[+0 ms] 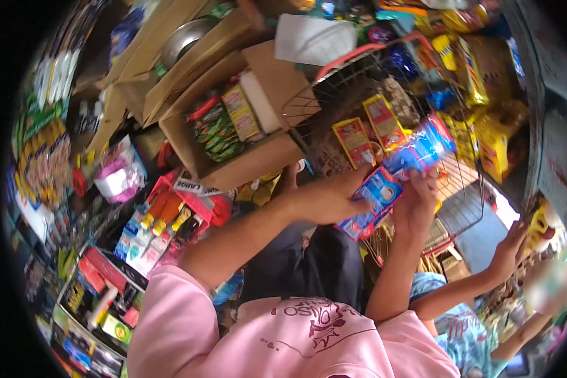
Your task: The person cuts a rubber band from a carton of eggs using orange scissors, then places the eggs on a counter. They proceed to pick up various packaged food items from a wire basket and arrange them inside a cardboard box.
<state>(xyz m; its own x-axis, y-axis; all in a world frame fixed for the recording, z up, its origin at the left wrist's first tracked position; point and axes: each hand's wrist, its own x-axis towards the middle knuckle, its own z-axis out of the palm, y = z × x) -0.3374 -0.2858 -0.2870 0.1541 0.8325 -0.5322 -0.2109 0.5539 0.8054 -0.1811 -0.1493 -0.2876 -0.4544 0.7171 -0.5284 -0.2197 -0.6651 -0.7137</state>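
Note:
A strip of blue sachets with red and white print [382, 189] is held up between my two hands, over the near side of a wire basket [458, 222]. My left hand [340, 201] grips its lower part, thumb across the front. Higher on the strip, my right hand [418, 193] holds it by the fingers; the far end is blurred. Beyond the hands, a red-and-yellow packet [352, 139] and a second one [382, 120] stand in the basket. The basket has a red handle [349, 59].
An open cardboard box [260, 163] left of the basket holds green packets [217, 132]. A pink container [212, 201] with bottles stands nearer on the left. Another person's hand [510, 243] is raised at the right. Yellow packets [491, 151] crowd the right side.

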